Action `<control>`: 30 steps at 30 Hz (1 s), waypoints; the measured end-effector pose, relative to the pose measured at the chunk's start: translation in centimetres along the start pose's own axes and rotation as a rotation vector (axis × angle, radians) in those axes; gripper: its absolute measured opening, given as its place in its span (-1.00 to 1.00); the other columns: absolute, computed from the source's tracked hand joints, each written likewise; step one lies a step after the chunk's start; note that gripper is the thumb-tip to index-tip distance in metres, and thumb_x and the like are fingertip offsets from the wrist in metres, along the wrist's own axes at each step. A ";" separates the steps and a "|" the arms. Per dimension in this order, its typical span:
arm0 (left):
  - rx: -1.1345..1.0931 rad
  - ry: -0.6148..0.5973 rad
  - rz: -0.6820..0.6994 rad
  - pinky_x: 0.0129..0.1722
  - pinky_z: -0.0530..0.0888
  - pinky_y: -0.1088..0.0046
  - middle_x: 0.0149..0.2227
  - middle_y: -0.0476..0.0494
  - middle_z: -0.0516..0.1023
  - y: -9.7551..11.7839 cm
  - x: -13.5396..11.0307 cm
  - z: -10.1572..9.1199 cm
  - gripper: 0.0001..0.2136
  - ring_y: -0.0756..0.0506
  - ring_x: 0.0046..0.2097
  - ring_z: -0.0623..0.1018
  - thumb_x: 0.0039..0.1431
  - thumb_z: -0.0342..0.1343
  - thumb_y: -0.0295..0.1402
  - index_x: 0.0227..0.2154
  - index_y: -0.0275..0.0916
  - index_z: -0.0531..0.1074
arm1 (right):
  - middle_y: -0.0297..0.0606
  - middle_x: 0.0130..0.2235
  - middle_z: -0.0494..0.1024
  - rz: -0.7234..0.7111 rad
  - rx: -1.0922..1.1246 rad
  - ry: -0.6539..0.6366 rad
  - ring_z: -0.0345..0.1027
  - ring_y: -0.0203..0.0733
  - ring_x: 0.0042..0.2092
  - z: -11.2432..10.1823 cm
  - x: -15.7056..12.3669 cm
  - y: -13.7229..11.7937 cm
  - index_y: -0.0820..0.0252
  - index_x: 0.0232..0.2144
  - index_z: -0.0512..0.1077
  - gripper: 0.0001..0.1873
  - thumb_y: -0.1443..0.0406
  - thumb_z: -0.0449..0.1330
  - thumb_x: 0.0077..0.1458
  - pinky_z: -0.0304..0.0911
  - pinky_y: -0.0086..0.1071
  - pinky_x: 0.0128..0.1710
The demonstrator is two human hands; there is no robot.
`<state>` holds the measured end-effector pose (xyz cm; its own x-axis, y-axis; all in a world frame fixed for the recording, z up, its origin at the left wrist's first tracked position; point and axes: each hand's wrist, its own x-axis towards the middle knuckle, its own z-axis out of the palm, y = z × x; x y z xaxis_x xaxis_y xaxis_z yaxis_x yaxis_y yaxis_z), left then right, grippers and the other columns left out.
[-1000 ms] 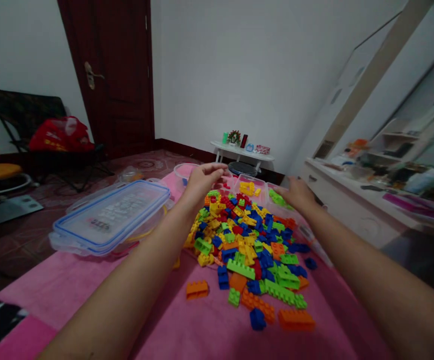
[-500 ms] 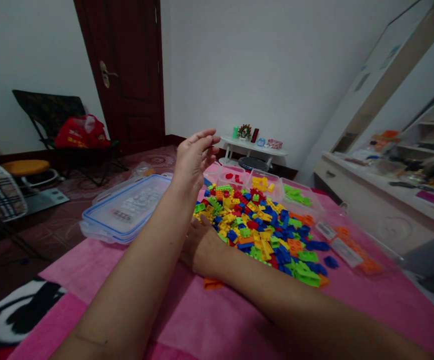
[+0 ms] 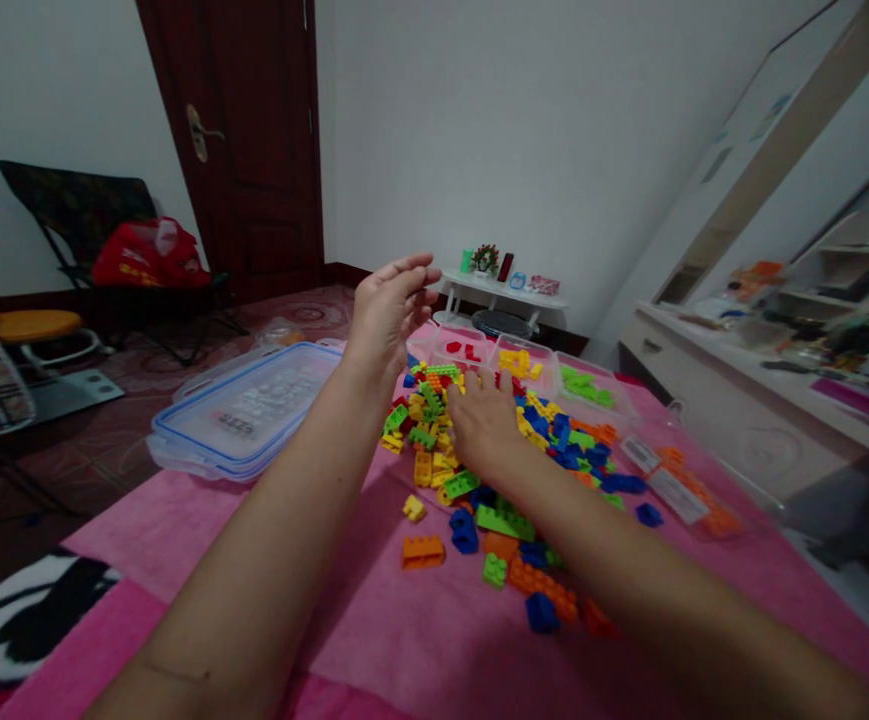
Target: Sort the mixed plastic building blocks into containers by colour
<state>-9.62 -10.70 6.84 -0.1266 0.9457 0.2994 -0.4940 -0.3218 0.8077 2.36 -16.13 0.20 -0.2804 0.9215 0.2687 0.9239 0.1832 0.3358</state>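
Note:
A loose pile of toy building bricks [image 3: 441,462] in red, yellow, green, blue and orange covers the middle of the pink cloth. My right hand [image 3: 485,420] lies palm down on the pile, fingers spread over the bricks. My left hand [image 3: 395,308] is raised above the pile's left side; its fingers are loosely bent and apart, and no brick shows in them. Near me lie an orange brick [image 3: 423,552], a small yellow brick [image 3: 414,508] and a blue brick [image 3: 542,612]. The right forearm hides part of the pile.
Behind the pile stand clear bins with red bricks [image 3: 464,350], yellow bricks [image 3: 520,362] and green bricks [image 3: 586,386]. To the right, a clear bin holds orange bricks [image 3: 696,495]. Stacked clear lids [image 3: 250,405] with a blue seal lie at left. A cabinet [image 3: 674,350] stands at right.
My right hand has moved forward and right from the pile's near left edge onto its middle. Several bricks near me are now uncovered. My left hand stays raised in nearly the same pose.

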 end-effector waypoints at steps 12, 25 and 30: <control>0.036 -0.051 -0.022 -0.56 0.33 0.67 -0.36 -0.09 0.57 -0.9 -0.4 0.4 -0.76 0.11 -0.50 0.46 -0.10 0.15 -0.42 -0.28 -0.27 0.46 | -0.17 -0.17 0.48 -0.640 0.556 0.047 0.33 -0.15 -0.23 3.0 -5.0 -9.2 0.22 -0.22 0.42 -0.70 0.50 -0.01 0.04 0.26 -0.38 -0.39; 1.155 -0.602 0.250 0.00 0.36 0.31 -0.04 -0.27 0.52 -10.5 0.3 -1.2 -0.60 -0.20 -0.02 0.48 0.01 0.13 -0.29 -0.05 -0.30 0.46 | -0.25 -0.23 0.50 0.181 0.512 0.115 0.36 -0.17 -0.20 2.3 -4.7 7.6 0.16 -0.25 0.44 -0.81 0.31 0.15 0.02 0.19 -0.34 -0.19; 1.351 -0.853 0.216 0.02 0.34 0.33 -0.02 -0.22 0.50 -12.7 -0.4 -1.5 -0.52 -0.21 0.00 0.46 -0.08 0.23 -0.31 -0.01 -0.22 0.44 | -0.15 -0.11 0.50 0.329 0.480 0.024 0.38 -0.17 -0.19 4.2 -5.1 12.8 0.16 -0.03 0.40 -0.55 0.29 0.21 -0.04 0.19 -0.35 -0.19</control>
<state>-4.61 -6.96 -4.31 0.6298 0.7283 0.2699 0.6087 -0.6787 0.4111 16.67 -17.01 -0.67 0.0411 0.9493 0.3116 0.9765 0.0279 -0.2138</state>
